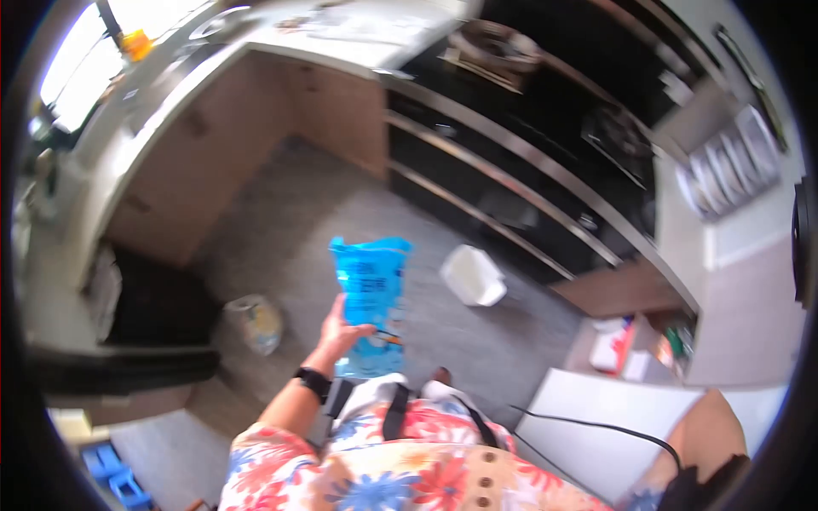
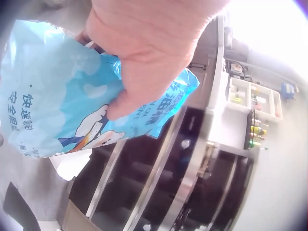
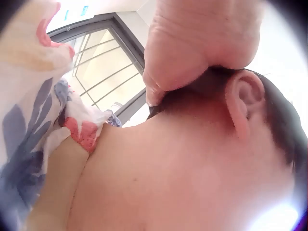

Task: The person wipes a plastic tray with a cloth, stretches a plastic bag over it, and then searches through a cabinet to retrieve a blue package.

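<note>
My left hand (image 1: 339,334) grips a blue plastic packet (image 1: 375,277), holding it upright in front of my body, above the floor. In the left wrist view the thumb presses across the front of the packet, which carries printed characters and a cartoon animal; the other fingers are mostly hidden behind it. My right hand (image 3: 204,41) is raised to the head, touching the dark hair (image 3: 207,86) close to the ear (image 3: 246,101). Its fingers are largely hidden there, and the head view does not show this hand.
A white bin (image 1: 474,275) stands on the grey floor right of the packet. A clear bag with yellowish contents (image 1: 256,324) lies to the left. Black drawers (image 1: 477,175) and a pale counter (image 1: 341,43) bound the floor. A black cable (image 1: 596,423) crosses the white surface (image 1: 588,392).
</note>
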Demonstrator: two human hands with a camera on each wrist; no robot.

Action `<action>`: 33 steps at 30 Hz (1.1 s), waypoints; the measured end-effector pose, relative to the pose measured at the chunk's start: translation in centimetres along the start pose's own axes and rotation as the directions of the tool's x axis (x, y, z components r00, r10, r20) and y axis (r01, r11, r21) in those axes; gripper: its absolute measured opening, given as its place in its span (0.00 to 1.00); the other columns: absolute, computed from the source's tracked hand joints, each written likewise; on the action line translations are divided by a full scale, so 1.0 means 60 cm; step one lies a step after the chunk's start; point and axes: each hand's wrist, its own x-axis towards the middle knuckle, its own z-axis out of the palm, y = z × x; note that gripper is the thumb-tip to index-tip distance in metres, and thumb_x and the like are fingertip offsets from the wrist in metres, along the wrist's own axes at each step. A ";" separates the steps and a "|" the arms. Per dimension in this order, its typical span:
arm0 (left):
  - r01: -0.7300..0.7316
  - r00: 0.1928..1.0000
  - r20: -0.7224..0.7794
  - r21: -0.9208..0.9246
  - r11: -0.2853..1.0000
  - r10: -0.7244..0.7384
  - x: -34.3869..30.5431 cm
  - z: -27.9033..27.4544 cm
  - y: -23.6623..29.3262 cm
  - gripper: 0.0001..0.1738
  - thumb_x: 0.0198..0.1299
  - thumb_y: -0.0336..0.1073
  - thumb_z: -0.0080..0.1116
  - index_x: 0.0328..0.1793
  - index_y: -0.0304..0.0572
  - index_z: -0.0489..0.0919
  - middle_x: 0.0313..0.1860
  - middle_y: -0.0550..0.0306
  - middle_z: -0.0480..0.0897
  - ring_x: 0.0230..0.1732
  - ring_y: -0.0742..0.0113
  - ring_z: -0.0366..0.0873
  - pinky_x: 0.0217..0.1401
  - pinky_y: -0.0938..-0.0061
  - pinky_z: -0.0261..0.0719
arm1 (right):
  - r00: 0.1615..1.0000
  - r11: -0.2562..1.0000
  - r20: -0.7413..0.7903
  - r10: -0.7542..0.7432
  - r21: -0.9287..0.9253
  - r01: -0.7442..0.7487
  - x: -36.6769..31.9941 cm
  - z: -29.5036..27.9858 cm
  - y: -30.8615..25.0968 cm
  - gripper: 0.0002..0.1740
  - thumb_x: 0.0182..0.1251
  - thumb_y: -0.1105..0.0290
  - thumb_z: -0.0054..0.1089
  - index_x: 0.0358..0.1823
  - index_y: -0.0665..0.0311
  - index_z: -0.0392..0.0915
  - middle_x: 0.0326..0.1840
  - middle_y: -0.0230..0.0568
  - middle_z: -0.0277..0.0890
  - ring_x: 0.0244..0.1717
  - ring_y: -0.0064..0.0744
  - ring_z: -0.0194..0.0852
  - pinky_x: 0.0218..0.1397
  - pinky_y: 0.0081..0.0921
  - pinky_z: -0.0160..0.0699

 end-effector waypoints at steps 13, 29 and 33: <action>-0.215 0.801 0.521 -0.206 0.955 0.293 0.032 0.027 0.194 0.47 0.36 0.24 0.64 0.69 0.36 0.58 0.54 0.50 0.75 0.55 0.58 0.74 0.58 0.65 0.73 | 0.173 -0.060 -0.359 0.917 -0.554 -0.830 -0.090 -0.008 -0.228 0.11 0.65 0.73 0.49 0.43 0.73 0.76 0.38 0.49 0.78 0.43 0.39 0.77 0.47 0.32 0.75; -0.365 0.320 0.815 -0.364 0.857 0.483 0.014 0.034 0.344 0.54 0.37 0.28 0.72 0.72 0.40 0.54 0.57 0.53 0.74 0.59 0.59 0.71 0.62 0.64 0.70 | -0.257 -0.469 -0.770 0.584 -0.062 -0.881 -0.282 0.176 -0.413 0.15 0.65 0.74 0.56 0.53 0.69 0.72 0.45 0.39 0.77 0.42 0.20 0.75 0.45 0.19 0.78; -0.401 0.229 0.888 -0.287 0.870 0.398 0.054 0.048 0.348 0.54 0.34 0.26 0.72 0.71 0.37 0.56 0.56 0.51 0.75 0.58 0.60 0.72 0.63 0.64 0.69 | -0.057 -0.417 -0.777 0.627 -0.273 -0.867 -0.259 0.171 -0.316 0.25 0.61 0.71 0.61 0.60 0.66 0.66 0.50 0.40 0.74 0.44 0.23 0.74 0.44 0.23 0.78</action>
